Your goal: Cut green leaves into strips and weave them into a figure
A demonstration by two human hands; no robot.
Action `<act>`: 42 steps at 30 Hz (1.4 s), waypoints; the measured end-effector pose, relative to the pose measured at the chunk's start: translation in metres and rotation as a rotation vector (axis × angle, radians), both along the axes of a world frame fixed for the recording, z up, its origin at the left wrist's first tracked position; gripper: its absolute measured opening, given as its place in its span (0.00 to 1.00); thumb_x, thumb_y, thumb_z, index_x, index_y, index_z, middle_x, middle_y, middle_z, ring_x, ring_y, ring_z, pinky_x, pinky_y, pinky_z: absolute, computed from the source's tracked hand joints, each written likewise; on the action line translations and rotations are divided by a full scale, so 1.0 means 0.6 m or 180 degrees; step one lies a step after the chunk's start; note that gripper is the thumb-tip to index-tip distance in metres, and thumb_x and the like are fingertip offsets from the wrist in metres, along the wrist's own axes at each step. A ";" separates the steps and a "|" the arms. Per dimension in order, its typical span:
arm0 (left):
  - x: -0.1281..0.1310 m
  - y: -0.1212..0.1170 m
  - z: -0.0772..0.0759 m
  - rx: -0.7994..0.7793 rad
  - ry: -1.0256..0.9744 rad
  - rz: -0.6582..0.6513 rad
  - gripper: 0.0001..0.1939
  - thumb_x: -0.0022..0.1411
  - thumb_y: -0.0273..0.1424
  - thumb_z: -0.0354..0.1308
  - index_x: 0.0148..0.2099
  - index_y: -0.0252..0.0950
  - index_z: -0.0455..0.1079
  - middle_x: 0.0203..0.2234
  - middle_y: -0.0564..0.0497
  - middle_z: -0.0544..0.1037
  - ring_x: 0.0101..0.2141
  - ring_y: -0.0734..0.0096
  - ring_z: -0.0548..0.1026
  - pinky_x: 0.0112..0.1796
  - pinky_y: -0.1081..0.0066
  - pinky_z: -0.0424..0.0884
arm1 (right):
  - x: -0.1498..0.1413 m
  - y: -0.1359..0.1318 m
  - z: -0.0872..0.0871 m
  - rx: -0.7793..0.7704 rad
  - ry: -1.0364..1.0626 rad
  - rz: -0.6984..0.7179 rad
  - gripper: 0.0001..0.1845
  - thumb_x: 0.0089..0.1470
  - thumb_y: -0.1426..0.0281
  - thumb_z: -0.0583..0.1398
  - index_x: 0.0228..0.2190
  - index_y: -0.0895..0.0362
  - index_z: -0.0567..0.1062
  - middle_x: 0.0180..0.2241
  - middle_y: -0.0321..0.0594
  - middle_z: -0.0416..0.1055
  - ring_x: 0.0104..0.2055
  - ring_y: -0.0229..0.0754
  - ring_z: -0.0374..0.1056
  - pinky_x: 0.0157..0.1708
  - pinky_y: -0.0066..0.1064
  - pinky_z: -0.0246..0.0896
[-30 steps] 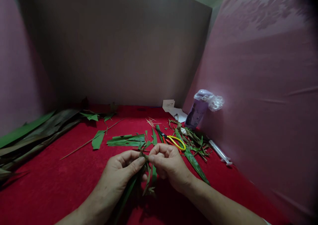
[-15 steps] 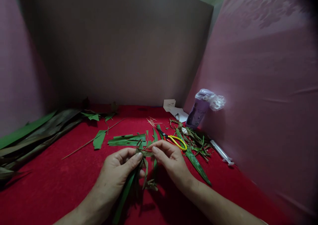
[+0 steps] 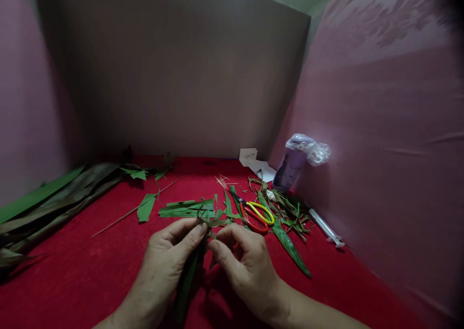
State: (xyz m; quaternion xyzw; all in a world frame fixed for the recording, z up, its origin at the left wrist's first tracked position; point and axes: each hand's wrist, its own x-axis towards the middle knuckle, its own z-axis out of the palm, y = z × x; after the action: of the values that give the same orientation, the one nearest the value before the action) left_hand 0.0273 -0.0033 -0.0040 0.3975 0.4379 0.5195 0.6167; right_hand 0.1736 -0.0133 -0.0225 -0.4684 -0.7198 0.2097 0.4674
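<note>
My left hand (image 3: 170, 256) pinches a small bundle of leaf strips between thumb and fingers. A long green leaf strip (image 3: 186, 290) hangs from it toward me, and brownish dry strips (image 3: 213, 222) stick out at its top. Close on the right, my right hand (image 3: 242, 256) has thumb and forefinger closed on a dry strip at the bundle's side; the fingertips partly hide it. Just beyond the hands lie cut green leaf pieces (image 3: 188, 208). Scissors (image 3: 255, 215) with one yellow and one red handle rest to the right of these pieces.
Toothpicks (image 3: 224, 181) lie farther back on the red cloth (image 3: 72, 271). At right are leaf scraps (image 3: 290, 213), a syringe (image 3: 326, 230) and a purple bottle (image 3: 292, 167) with plastic wrap. Large leaves (image 3: 58, 198) and a thin stick (image 3: 126, 213) lie left.
My right hand has moved down and slightly toward me, uncovering the scissors' red handle. The dangling dry strips have shifted under my right fingers. My left hand keeps its hold.
</note>
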 end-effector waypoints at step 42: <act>-0.005 0.000 0.007 -0.0232 0.0005 -0.0101 0.13 0.44 0.36 0.69 0.32 0.36 0.74 0.10 0.60 0.69 0.09 0.81 0.64 0.12 0.81 0.59 | 0.005 0.025 0.007 -0.2751 0.2831 0.1577 0.11 0.44 0.70 0.65 0.28 0.59 0.68 0.20 0.29 0.64 0.18 0.26 0.52 0.18 0.20 0.46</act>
State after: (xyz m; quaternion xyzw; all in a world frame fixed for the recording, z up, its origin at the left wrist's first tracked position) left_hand 0.0246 -0.0032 0.0004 0.3822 0.4507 0.4931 0.6385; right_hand 0.1767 0.0014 -0.0185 -0.3032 -0.3961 0.7536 0.4280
